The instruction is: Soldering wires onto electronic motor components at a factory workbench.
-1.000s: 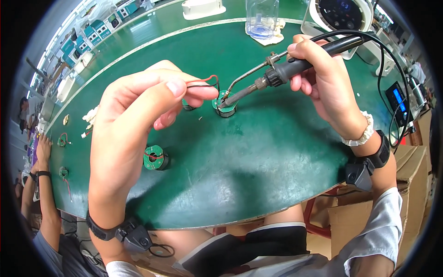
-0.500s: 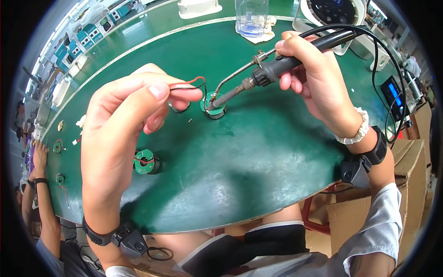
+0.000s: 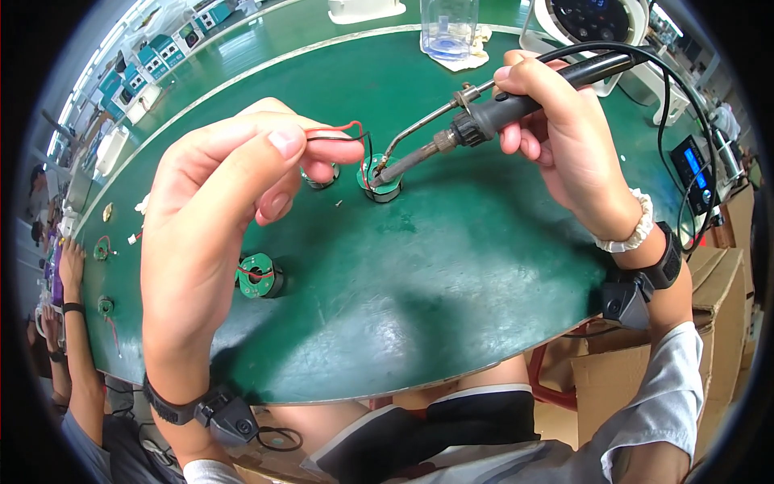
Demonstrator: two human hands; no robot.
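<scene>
My left hand (image 3: pixel 230 189) pinches a thin red and black wire pair (image 3: pixel 343 133) between thumb and fingers; the wires bend down toward a small round green part (image 3: pixel 380 179) on the green table (image 3: pixel 451 282). My right hand (image 3: pixel 556 133) grips a black-handled soldering iron (image 3: pixel 484 121), whose metal tip rests on that round part. A second round part (image 3: pixel 321 177) sits just left of it, partly hidden behind my left fingers. Another green round part (image 3: pixel 260 276) with a red wire lies below my left hand.
A clear glass cup (image 3: pixel 449 28) on a white cloth stands at the table's far edge, with a white soldering station (image 3: pixel 601 20) to its right and a small blue-lit display unit (image 3: pixel 695 165). More small parts (image 3: pixel 102 248) lie at far left, near another person's arm (image 3: pixel 76 355). Cardboard boxes (image 3: pixel 726 282) stand at the right.
Both hands and the round part sit slightly lower and more to the right in view; the iron tip stays on the part and the wire grip is unchanged.
</scene>
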